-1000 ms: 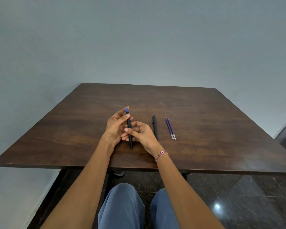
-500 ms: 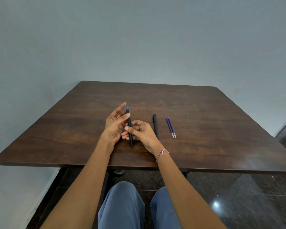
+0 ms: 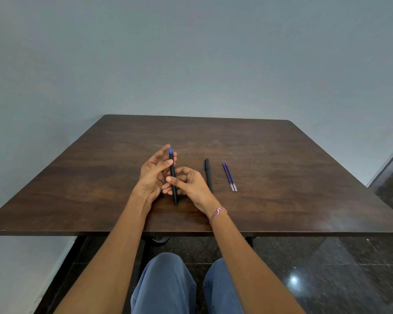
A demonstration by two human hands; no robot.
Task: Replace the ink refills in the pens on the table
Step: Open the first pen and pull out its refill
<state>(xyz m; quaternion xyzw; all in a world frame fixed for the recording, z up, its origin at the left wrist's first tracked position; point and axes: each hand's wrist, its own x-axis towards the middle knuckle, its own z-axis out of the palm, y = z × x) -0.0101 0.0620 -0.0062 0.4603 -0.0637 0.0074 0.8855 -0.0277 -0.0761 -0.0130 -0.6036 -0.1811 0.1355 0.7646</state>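
Pen [image 3: 173,171] pinched by left hand [image 3: 151,177] and right hand [image 3: 194,184], midsection covered.

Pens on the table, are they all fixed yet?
Not yet. Nothing looks done: the two purple refills lie unused on the brown wooden table. In hand: the left hand and right hand hold one black blue-tipped pen, unopened. Left: that pen, then the other black pen lying untouched.
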